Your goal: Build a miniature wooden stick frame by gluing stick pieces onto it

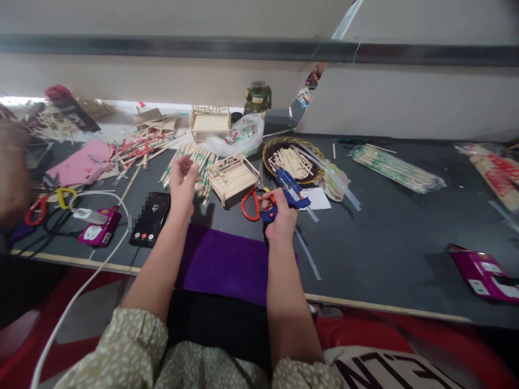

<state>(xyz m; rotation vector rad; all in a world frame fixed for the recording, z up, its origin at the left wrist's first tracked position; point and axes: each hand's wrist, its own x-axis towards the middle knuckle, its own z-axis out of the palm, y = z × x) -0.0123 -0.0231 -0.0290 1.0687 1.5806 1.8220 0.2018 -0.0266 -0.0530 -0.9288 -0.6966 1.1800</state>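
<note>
My right hand point(281, 219) is wrapped round the handle of a blue glue gun point(288, 186), whose body points up and away from me. Clear glue sticks point(307, 253) lie by that hand. Over the table, my left hand point(183, 186) is raised with bent fingers slightly apart, and I see nothing in it. Paper-wrapped chopsticks point(203, 156) lie just behind it. Between my hands sits a small wooden stick model with railings point(233, 181). Orange-handled scissors point(250, 205) rest beside the model. A second stick model point(210, 125) stands farther back.
A woven basket point(265, 156) holds short cut sticks. Bagged chopsticks point(399, 168) lie to the right, a purple box point(484, 274) at far right. At left are a phone point(151, 219), a white cable point(121, 208) and a co-worker's blurred arm point(12, 173). A purple cloth point(225, 265) lies before me.
</note>
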